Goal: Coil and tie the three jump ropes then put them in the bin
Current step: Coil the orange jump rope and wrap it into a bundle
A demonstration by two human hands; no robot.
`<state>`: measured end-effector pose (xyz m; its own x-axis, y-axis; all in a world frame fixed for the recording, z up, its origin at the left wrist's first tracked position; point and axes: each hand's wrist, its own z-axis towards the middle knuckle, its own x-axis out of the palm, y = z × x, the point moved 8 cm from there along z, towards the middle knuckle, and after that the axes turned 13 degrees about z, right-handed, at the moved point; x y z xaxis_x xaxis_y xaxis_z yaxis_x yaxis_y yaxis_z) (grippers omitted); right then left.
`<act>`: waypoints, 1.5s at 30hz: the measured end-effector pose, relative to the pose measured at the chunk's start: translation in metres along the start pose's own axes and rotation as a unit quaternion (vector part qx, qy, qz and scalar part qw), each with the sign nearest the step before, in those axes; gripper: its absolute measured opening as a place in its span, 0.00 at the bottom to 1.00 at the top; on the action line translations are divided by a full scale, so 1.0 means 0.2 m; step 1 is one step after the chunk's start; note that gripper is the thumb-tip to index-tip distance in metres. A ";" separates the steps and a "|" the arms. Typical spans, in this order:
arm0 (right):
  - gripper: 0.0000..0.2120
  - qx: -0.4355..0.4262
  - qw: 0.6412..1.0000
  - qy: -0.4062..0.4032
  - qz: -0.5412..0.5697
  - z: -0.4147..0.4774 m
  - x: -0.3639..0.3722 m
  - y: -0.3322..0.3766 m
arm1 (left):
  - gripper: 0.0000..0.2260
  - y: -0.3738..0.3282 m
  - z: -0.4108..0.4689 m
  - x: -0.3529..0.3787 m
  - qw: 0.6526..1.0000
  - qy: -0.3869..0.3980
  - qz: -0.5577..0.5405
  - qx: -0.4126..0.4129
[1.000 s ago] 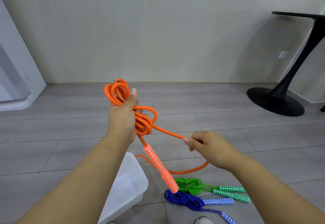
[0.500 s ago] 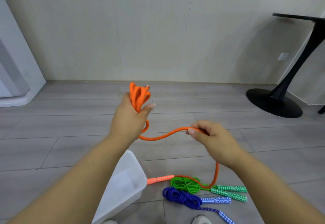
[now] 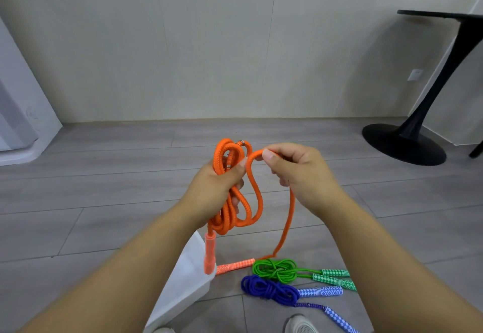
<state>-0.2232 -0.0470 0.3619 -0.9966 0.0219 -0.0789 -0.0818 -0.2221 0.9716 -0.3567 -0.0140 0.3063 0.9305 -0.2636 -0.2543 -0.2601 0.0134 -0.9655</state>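
My left hand (image 3: 218,185) grips a bundle of loops of the orange jump rope (image 3: 257,203). One orange handle (image 3: 209,254) hangs down from the bundle. My right hand (image 3: 300,173) pinches a fresh bend of the same rope right beside the bundle's top. The free strand drops from there to the floor, where the other orange handle (image 3: 235,265) lies. The green rope (image 3: 275,268) and the blue rope (image 3: 269,289) lie coiled on the floor near my feet. The white bin (image 3: 187,283) stands below my left forearm, partly hidden by it.
A black pedestal table (image 3: 403,142) stands at the right by the wall. A white unit (image 3: 21,128) fills the left edge. The toes of my shoes (image 3: 300,326) show at the bottom. The floor is grey planks.
My right hand has risen and come left, carrying the rope up to the bundle in my left hand. A new hanging loop has formed. The bundle now hangs longer.
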 end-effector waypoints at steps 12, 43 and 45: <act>0.06 0.006 1.000 -0.022 -0.013 0.03 -0.04 -0.02 | 0.17 0.00 0.00 0.09 0.993 0.080 0.079 0.037; 0.12 0.002 0.977 -0.080 -0.198 0.03 -0.08 -0.13 | 0.14 0.03 0.06 -0.06 0.990 -0.079 -0.117 -0.003; 0.13 0.000 0.980 -0.031 -0.195 0.03 0.02 -0.12 | 0.13 0.02 0.06 -0.05 0.989 -0.087 -0.120 0.001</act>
<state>-0.2245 -0.0360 0.3387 -0.8870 0.1649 -0.4314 -0.4574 -0.1846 0.8699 -0.3633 -0.0004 0.3049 0.9957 -0.0895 -0.0227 -0.0252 -0.0268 -0.9993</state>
